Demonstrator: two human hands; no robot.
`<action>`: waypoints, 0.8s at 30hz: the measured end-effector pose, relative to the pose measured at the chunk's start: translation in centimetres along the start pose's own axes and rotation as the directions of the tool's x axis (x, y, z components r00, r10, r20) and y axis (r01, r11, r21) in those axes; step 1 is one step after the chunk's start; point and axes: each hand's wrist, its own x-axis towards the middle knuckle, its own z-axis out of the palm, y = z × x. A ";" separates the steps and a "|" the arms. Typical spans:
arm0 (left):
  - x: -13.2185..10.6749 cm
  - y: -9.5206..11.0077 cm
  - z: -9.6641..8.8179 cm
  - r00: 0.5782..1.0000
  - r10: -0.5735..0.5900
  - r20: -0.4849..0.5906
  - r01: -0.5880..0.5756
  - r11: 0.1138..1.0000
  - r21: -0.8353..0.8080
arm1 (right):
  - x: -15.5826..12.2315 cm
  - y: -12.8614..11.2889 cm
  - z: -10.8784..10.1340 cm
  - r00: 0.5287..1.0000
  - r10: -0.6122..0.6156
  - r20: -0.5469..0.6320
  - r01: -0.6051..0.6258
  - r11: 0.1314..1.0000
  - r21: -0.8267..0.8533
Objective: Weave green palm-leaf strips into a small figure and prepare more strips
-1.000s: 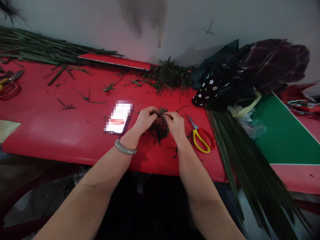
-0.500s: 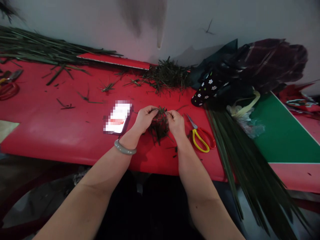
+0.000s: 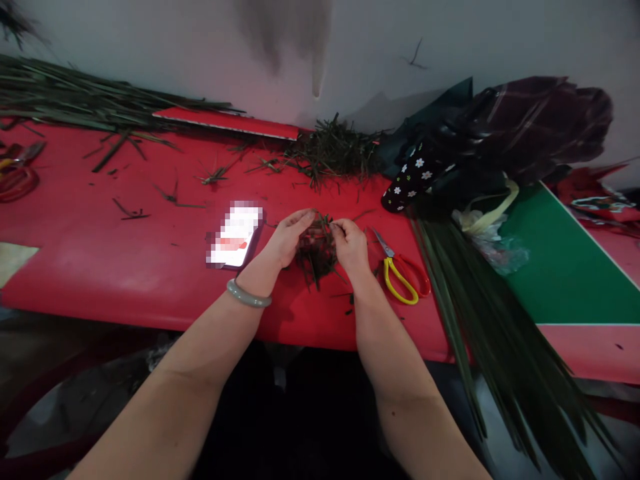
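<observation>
My left hand (image 3: pixel 291 235) is closed with thumb and fingertips together on a small piece of green leaf strips (image 3: pixel 324 221). Facing it, my right hand (image 3: pixel 351 244) pinches the same piece from the other side. The exact shape of the piece is dark and partly hidden by my fingers. Beneath both hands, a small heap of leaf clippings (image 3: pixel 316 263) lies on the red tabletop (image 3: pixel 175 287). Scissors (image 3: pixel 400 277) with one yellow and one red handle lie just right of my right hand. A lit phone (image 3: pixel 235 235) rests left of my left hand.
Long green leaves (image 3: pixel 490 320) hang over the front edge at right, by a green board (image 3: pixel 565 273). A pile of clippings (image 3: pixel 340 150) and dark cloth (image 3: pixel 540 127) sit along the wall. More leaf stalks (image 3: pixel 100 97) and red-handled scissors (image 3: pixel 19 177) are at left.
My left fingers have straightened a little and shifted slightly left, apart from the right hand. My right hand stays almost in place, and the table items have not moved.
</observation>
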 end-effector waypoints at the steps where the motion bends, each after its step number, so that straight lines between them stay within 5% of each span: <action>1: -0.1 0.0 0.0 0.999 -0.040 0.016 0.040 0.999 -0.023 | 0.0 0.0 0.1 1.000 -0.009 0.006 0.009 1.000 0.005; 13: 0.1 -0.3 -0.3 0.998 -0.029 0.052 0.020 0.986 0.163 | 0.1 0.2 0.1 0.999 -0.024 0.045 0.026 0.999 -0.035; 24: 0.2 -0.4 0.2 0.995 0.071 -0.068 -0.050 0.960 0.274 | 0.1 0.3 0.1 0.999 -0.002 0.049 0.007 0.995 -0.098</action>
